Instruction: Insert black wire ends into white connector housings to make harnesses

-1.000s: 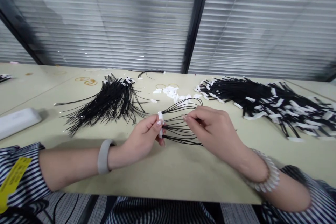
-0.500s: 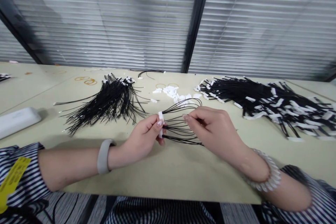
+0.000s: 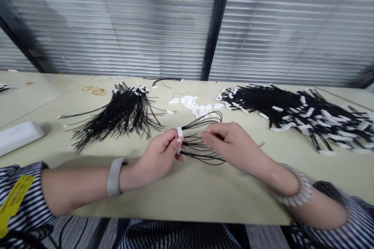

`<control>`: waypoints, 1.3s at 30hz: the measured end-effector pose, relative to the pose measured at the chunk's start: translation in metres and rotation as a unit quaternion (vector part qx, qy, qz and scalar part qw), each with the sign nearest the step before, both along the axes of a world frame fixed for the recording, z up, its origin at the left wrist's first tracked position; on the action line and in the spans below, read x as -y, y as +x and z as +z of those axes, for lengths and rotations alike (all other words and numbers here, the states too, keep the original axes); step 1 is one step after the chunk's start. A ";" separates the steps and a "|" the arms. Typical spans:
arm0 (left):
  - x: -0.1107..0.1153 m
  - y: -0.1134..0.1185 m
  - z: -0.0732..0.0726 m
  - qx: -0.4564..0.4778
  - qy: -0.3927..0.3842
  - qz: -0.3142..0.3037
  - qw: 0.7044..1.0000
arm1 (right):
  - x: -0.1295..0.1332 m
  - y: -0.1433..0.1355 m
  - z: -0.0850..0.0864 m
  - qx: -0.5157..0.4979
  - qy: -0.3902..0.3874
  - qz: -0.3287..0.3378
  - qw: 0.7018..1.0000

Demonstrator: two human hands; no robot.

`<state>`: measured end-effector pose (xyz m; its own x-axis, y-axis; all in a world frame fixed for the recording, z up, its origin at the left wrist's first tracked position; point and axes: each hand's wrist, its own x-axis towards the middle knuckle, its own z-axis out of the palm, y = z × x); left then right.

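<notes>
My left hand (image 3: 165,148) pinches a long white connector (image 3: 180,133) between thumb and fingers, holding it upright above the table. Several thin black wires (image 3: 194,144) run from the connector to the right, spread in separate groups and bowed. My right hand (image 3: 226,142) is closed on the wires, thumb and index finger pressed together a short way right of the connector. The wires' far ends are hidden behind my right hand.
Black wires (image 3: 113,114) with small tips are piled at left. Loose white connectors (image 3: 195,105) lie mid-table. A large heap of wire harnesses (image 3: 280,105) with white connectors covers the right. Rubber bands (image 3: 98,91) and a white case (image 3: 20,136) sit at left; blinds (image 3: 131,27) stand behind.
My right hand has slid slightly left along the wires, closer to the connector. My left hand keeps its hold on the connector, nearly unmoved.
</notes>
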<state>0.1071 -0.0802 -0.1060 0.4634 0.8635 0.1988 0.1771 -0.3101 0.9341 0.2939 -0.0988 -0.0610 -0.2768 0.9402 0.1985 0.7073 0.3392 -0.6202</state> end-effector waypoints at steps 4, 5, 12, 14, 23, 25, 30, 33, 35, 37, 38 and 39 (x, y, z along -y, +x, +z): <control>0.002 0.001 0.004 -0.044 0.027 -0.004 0.999 | 0.000 -0.006 -0.006 0.029 0.046 0.065 0.996; 0.002 0.001 0.004 -0.054 0.033 -0.003 0.998 | 0.001 -0.008 -0.007 0.028 0.053 0.075 0.995; 0.001 0.002 0.001 -0.038 0.001 -0.021 0.999 | 0.000 -0.008 -0.012 0.048 0.066 0.057 0.995; 0.001 0.002 0.000 -0.042 -0.006 -0.028 0.999 | 0.000 -0.007 -0.012 0.082 0.075 0.061 0.992; 0.000 0.002 -0.002 -0.063 0.005 -0.029 0.998 | 0.001 -0.010 -0.015 0.192 0.129 0.060 0.971; 0.000 0.003 -0.001 -0.060 0.004 -0.030 0.998 | 0.001 -0.010 -0.016 0.187 0.133 0.063 0.971; 0.002 0.003 0.002 -0.076 0.004 -0.032 0.997 | 0.000 -0.010 -0.019 0.220 0.151 0.072 0.961; 0.003 0.003 0.002 -0.086 0.009 -0.034 0.996 | 0.000 -0.010 -0.022 0.241 0.168 0.079 0.953; 0.002 0.002 0.002 -0.092 0.009 -0.035 0.995 | 0.000 -0.010 -0.023 0.248 0.173 0.080 0.950; 0.001 0.002 0.002 -0.093 0.004 -0.033 0.995 | 0.001 -0.011 -0.022 0.250 0.175 0.077 0.949; 0.000 0.002 0.003 -0.086 -0.004 -0.033 0.996 | 0.001 -0.011 -0.021 0.248 0.173 0.074 0.950; -0.001 0.003 0.003 -0.075 -0.015 -0.035 0.996 | 0.002 -0.011 -0.019 0.241 0.169 0.071 0.953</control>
